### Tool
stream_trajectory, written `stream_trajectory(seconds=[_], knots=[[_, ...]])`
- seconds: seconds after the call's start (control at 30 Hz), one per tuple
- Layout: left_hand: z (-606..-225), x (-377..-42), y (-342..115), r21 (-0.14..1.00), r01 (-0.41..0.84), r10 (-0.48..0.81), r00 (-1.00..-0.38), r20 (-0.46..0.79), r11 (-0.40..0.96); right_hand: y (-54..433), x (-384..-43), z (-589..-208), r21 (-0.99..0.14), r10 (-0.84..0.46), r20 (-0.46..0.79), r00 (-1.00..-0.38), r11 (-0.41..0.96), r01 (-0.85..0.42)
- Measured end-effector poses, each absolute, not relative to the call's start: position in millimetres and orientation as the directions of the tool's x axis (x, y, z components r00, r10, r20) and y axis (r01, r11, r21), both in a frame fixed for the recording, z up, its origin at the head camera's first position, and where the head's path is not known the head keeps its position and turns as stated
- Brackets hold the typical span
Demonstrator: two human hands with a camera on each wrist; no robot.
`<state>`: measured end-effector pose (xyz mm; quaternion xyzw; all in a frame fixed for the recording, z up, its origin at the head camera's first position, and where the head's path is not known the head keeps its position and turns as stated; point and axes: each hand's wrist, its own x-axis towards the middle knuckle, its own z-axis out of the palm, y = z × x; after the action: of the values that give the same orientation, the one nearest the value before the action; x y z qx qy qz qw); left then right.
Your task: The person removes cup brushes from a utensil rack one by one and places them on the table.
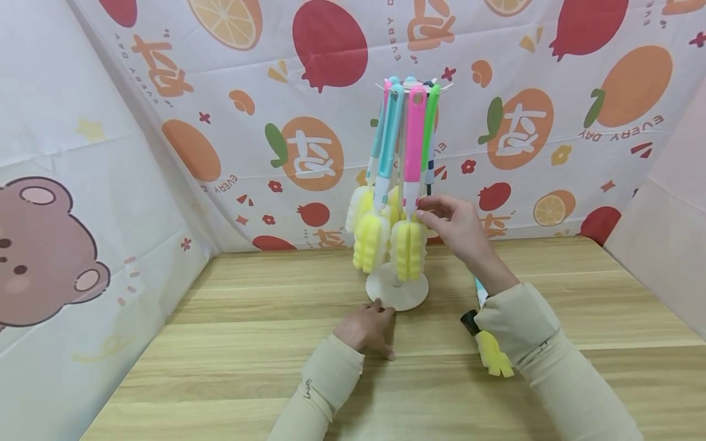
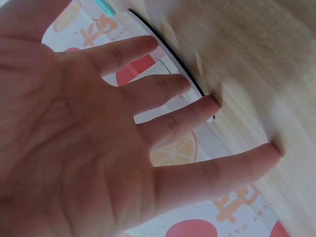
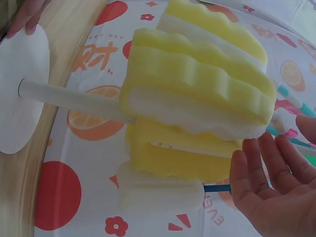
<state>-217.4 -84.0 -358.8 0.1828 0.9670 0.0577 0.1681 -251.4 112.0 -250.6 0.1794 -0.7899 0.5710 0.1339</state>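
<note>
A white rack (image 1: 396,288) with a round base stands on the table, hung with several sponge bottle brushes. My left hand (image 1: 366,331) rests low at the front of the base, fingers spread; in the left wrist view its fingertips (image 2: 210,101) lie at the base's edge and on the table. My right hand (image 1: 455,223) is at the white neck of a pink-handled brush (image 1: 415,141), fingertips right beside it. In the right wrist view, the right hand's fingers (image 3: 269,158) are loosely extended next to a yellow-and-white sponge head (image 3: 197,84), thumb apart from them.
A yellow sponge head (image 1: 493,352) with a black collar lies on the table by my right sleeve. A teal piece (image 1: 480,289) shows behind that sleeve. Patterned cloth (image 1: 231,153) hangs close behind the rack.
</note>
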Motion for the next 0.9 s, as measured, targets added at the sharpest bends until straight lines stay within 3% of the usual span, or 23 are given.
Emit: stream_trajectory(seconds=[0.6,0.9], knots=[[-359.9,-217.6,-85.1,0.181,0.331,0.372,-0.878,-0.300,0.926,106.5,-256.0,-240.8,-0.882,-0.141,0.342,-0.929,0.292,-0.369],[-359.3,-217.6,-84.0,0.174,0.332,0.371,-0.878,-0.303,0.927,104.4,-255.6,-241.2,-0.857,-0.135,0.389,-0.911,0.310,-0.412]])
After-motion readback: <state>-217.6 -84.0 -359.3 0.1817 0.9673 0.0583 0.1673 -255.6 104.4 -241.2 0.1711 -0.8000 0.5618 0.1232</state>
